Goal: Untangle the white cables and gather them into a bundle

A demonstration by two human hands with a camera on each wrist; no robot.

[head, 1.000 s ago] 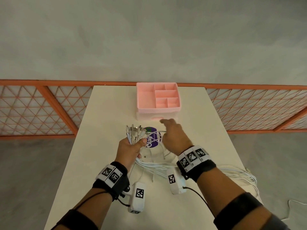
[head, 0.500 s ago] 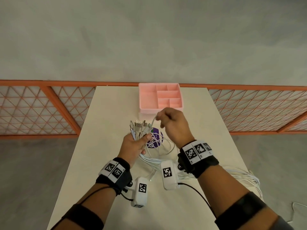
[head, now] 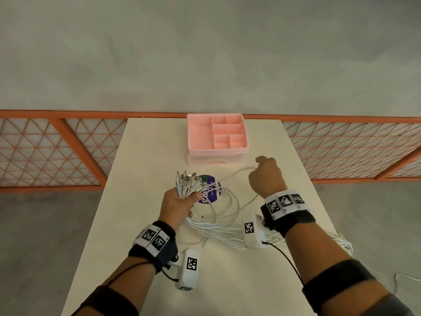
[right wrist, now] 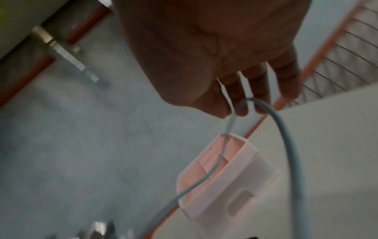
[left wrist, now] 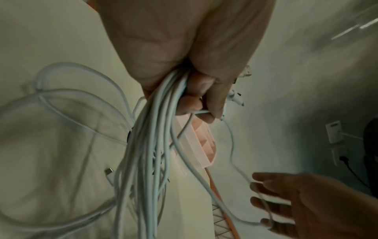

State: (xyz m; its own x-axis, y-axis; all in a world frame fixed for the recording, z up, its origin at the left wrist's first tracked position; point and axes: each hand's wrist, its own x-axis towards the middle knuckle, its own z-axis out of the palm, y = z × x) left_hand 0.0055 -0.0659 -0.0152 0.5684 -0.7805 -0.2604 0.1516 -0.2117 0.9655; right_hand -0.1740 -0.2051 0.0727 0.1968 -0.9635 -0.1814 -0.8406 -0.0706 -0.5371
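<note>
My left hand (head: 177,205) grips a bunch of white cables just below their plugs (head: 189,182), which fan upward. The wrist view shows the same cables (left wrist: 147,145) hanging down out of that fist (left wrist: 196,100). The rest of the white cables (head: 218,229) lie in loose loops on the table below both hands. My right hand (head: 265,176) is off to the right, fingers curled, holding one white cable (head: 237,173) that runs back to the bunch. That cable (right wrist: 286,137) passes between my right thumb and fingers (right wrist: 235,97) and loops across them (left wrist: 272,208).
A pink compartment organizer (head: 216,133) stands at the far middle of the cream table (head: 148,156). A purple round disc (head: 210,190) lies under the cables. More white cable (head: 341,245) hangs over the table's right edge. Orange lattice railing runs behind.
My right hand has moved from just above the plugs out to the right, drawing one cable sideways away from the bunch. The left hand has kept its grip and barely moved.
</note>
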